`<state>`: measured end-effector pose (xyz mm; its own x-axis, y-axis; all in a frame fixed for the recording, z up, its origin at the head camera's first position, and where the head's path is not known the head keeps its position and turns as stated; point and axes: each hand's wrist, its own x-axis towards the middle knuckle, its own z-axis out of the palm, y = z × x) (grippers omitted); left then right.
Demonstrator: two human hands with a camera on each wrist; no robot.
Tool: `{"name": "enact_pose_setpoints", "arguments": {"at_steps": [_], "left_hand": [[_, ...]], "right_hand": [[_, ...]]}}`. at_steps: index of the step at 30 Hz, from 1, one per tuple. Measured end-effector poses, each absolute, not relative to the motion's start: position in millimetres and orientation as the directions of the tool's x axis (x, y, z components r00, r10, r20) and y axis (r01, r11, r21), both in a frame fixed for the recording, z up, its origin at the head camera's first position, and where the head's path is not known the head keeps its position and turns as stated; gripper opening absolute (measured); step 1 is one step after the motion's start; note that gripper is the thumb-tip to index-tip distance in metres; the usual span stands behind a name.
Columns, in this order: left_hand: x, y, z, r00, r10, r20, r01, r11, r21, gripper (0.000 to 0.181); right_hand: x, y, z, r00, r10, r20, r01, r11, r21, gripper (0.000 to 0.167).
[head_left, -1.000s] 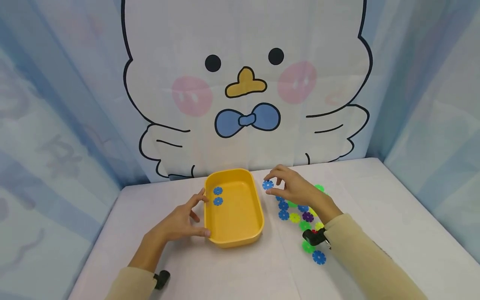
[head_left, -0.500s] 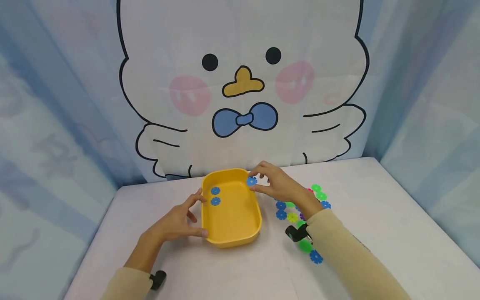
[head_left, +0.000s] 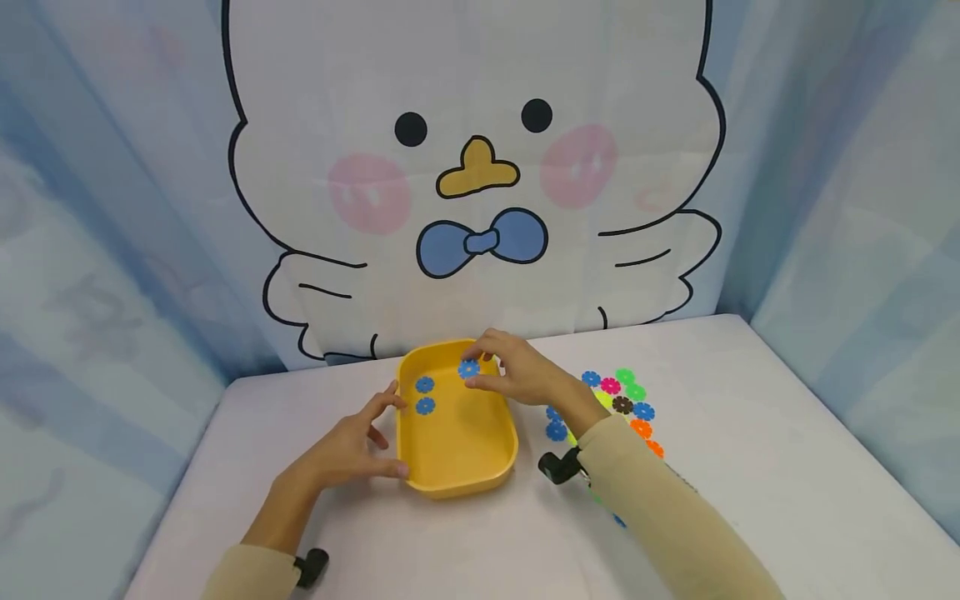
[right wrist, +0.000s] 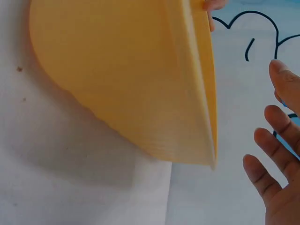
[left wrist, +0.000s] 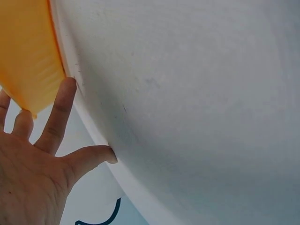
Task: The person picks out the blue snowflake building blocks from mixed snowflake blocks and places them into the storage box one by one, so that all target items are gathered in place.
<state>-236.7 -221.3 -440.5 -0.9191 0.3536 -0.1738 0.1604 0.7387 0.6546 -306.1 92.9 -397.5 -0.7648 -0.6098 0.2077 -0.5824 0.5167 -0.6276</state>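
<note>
A yellow tray (head_left: 457, 450) stands on the table, with two blue flower-shaped discs (head_left: 425, 395) inside near its left wall. My right hand (head_left: 517, 371) pinches another blue disc (head_left: 468, 369) between thumb and fingers above the tray's upper right part. Spread along the tray's left side, my left hand (head_left: 341, 450) touches the rim with its fingertips and thumb. The left wrist view has that hand (left wrist: 42, 154) with fingers apart beside the yellow wall (left wrist: 30, 51). In the right wrist view the right hand (right wrist: 281, 140) is beyond the tray wall (right wrist: 117, 79), its disc mostly hidden.
Right of the tray lie several loose discs in blue, green, pink, orange, brown and yellow (head_left: 622, 405), some hidden by the right forearm. Behind the white table (head_left: 750, 450) hangs a curtain (head_left: 480, 292) with a cartoon figure.
The right hand has carried its blue disc leftward from beside the tray, across the right rim, to over the tray. The left hand keeps its place at the left rim. The view has shifted slightly.
</note>
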Motion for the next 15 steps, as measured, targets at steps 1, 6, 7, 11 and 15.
{"name": "enact_pose_setpoints", "arguments": {"at_steps": [1,6,7,11,15], "left_hand": [[-237,-221,-441,-0.918,0.358,-0.169,0.165,0.735,0.657,0.095],[-239,-219,-440,-0.919,0.358,-0.164,0.165,0.729,0.665,0.094],[-238,-220,-440,-0.919,0.359,-0.164,0.167,0.730,0.663,0.094],[-236,-223,-440,-0.918,0.363,-0.161,0.175,0.733,0.658,0.094],[-238,-223,-440,-0.912,0.387,-0.138,0.206,0.722,0.661,0.091]], "right_hand": [[-306,90,-396,-0.764,-0.612,0.205,-0.582,0.516,-0.629,0.036],[-309,76,-388,-0.746,-0.635,0.201,-0.597,0.505,-0.623,0.036],[-310,72,-387,-0.739,-0.644,0.198,-0.601,0.497,-0.626,0.037],[-313,57,-387,-0.705,-0.683,0.190,-0.624,0.472,-0.623,0.037],[-314,46,-384,-0.675,-0.716,0.179,-0.646,0.456,-0.612,0.034]]}}
